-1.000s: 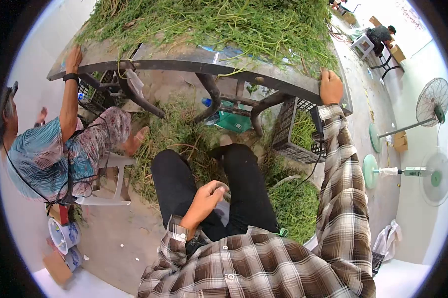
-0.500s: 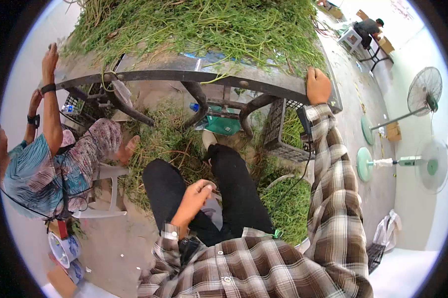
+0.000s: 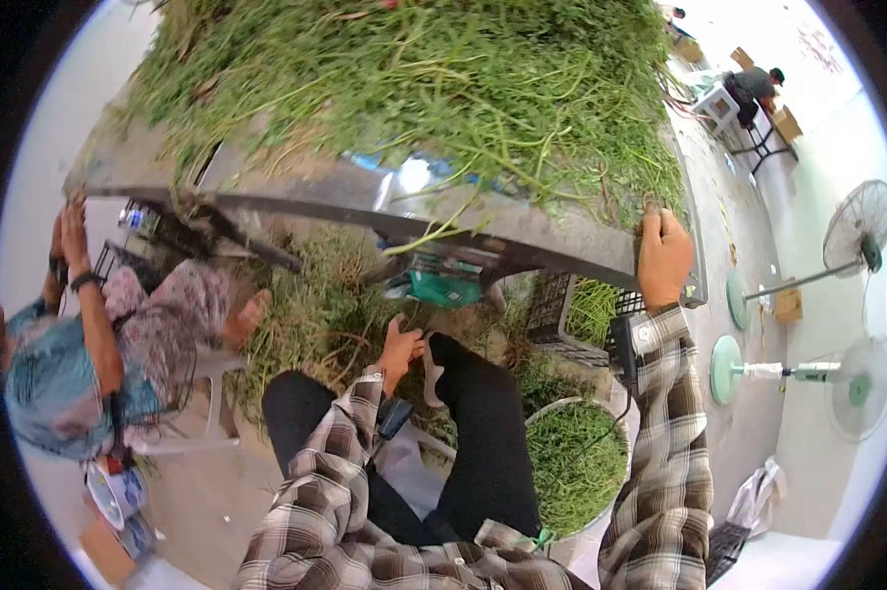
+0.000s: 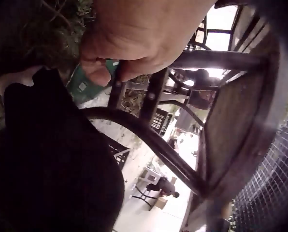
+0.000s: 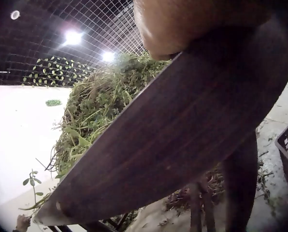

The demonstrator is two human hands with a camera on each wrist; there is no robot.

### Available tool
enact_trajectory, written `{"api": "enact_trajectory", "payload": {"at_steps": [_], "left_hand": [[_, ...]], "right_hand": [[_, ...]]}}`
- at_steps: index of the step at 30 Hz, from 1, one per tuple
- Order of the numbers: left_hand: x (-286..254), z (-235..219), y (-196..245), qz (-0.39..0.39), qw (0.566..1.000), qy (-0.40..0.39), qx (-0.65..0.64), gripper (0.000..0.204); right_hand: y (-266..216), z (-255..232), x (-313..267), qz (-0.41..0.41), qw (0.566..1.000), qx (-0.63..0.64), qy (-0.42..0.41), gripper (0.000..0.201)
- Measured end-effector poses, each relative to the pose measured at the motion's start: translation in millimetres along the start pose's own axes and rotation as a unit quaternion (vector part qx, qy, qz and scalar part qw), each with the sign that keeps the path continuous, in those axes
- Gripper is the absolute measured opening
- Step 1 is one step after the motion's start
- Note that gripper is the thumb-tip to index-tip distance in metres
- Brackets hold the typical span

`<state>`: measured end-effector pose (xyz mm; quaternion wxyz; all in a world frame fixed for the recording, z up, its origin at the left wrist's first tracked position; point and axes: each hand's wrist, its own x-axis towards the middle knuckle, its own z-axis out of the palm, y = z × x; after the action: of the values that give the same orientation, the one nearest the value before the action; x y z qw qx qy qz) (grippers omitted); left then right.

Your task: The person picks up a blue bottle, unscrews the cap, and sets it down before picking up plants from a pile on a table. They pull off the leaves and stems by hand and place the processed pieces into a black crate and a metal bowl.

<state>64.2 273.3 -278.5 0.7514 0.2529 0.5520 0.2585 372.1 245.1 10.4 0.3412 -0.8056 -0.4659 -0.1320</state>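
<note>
My right hand (image 3: 664, 258) grips the near right edge of the dark table (image 3: 561, 241), its fingers over the tabletop. In the right wrist view the hand (image 5: 182, 29) rests at that edge, most of its fingers out of sight. A large heap of green leafy stems (image 3: 414, 88) covers the tabletop. Between my knees, below the table's edge, my left hand (image 3: 401, 352) reaches forward with loosely bent fingers. Nothing shows between the thumb and fingers of this hand (image 4: 134, 43) in the left wrist view.
Below the table lie a green bag (image 3: 443, 287) and scattered stems (image 3: 315, 285). A black crate (image 3: 551, 310) and a round tub (image 3: 625, 462) of greens stand to my right, with fans (image 3: 726, 369) beyond. At left a person (image 3: 80, 364) sits with both hands by the table corner.
My left hand has moved from over my lap forward between my knees. My right hand stays at the table edge. The seated person's hand has come down from the tabletop beside the other hand.
</note>
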Motion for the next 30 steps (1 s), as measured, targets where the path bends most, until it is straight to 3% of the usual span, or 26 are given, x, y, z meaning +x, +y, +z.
{"api": "enact_trajectory", "payload": {"at_steps": [2,3,5,6,8,9,10,12,14,18,30], "left_hand": [[47.0,-11.2,-14.7,-0.013,1.0,-0.004,-0.026,0.057],[79.4,-24.2,-28.9,-0.009,0.988,-0.002,-0.154,0.047],[105.1,-33.2,-34.2,0.005,0.964,0.016,-0.264,0.032],[106.5,-33.6,-28.3,0.022,0.968,0.029,-0.249,0.028],[105.9,-32.4,-9.0,-0.038,0.964,0.075,-0.253,0.031],[130.8,-48.7,-22.8,-0.036,0.963,0.037,-0.263,0.038],[156.3,-65.6,-37.4,-0.034,0.962,-0.002,-0.272,0.06],[162.9,-61.7,-31.6,-0.058,0.954,0.027,-0.293,0.052],[177.2,-66.9,-30.1,-0.09,0.948,-0.025,-0.305,0.04],[195.8,-71.3,-46.1,-0.059,0.956,-0.043,-0.283,0.023],[204.2,-58.9,-59.8,-0.02,0.969,0.027,-0.246,0.014]], "right_hand": [[-2.5,-0.9,-1.9,-0.001,1.0,0.004,0.02,0.03],[-3.3,-1.0,-2.3,0.002,1.0,0.02,0.017,0.03],[0.0,1.2,-2.2,0.002,0.999,0.031,0.014,0.031],[0.2,1.3,-2.3,0.006,1.0,0.018,0.02,0.031],[-2.3,0.4,-2.5,0.01,1.0,0.025,0.004,0.033],[1.1,2.4,-2.8,0.013,0.999,0.029,0.003,0.033],[0.6,2.1,-2.7,0.012,1.0,0.02,0.006,0.033],[-4.7,0.7,-2.7,0.019,0.999,0.032,0.0,0.033],[-6.3,0.8,-2.2,0.015,0.999,0.029,0.001,0.033],[-6.9,-0.7,-3.7,0.02,0.999,0.04,-0.007,0.031],[-13.0,-2.8,-2.2,0.025,0.999,0.045,-0.01,0.031]]}}
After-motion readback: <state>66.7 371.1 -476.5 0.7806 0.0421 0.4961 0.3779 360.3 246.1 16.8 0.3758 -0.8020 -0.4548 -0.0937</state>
